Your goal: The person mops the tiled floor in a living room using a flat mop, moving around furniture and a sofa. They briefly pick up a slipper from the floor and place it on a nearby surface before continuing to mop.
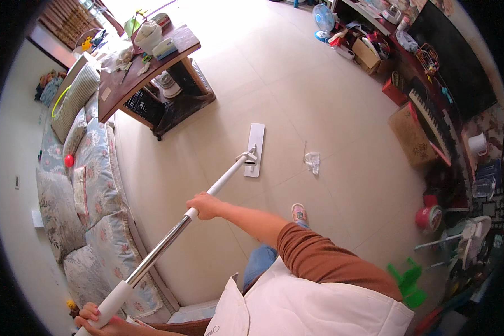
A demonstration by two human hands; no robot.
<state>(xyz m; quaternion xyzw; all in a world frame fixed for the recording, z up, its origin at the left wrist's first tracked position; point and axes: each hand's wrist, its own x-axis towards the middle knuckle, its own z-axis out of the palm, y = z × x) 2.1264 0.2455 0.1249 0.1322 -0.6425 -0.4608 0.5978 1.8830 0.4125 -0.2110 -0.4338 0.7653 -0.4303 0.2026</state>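
A flat floor mop (157,253) with a white and chrome pole runs diagonally up from the lower left. My left hand (103,321) is wrapped around the white grip near the pole's top end. Farther down the pole, my right hand (206,206) grips the white section just below the chrome tube. The white rectangular mop head (256,138) lies flat on the beige tiled floor (201,168). Right of it, apart from it, lies a crumpled white tissue or cloth (313,162) with some dark debris beside it.
A flowered sofa (98,180) lines the left wall. Ahead stands a wooden table (189,38) laden with household things. Along the right are a cardboard box (411,134), a keyboard instrument (430,122), a blue fan (323,19) and a small green plastic stool (409,281).
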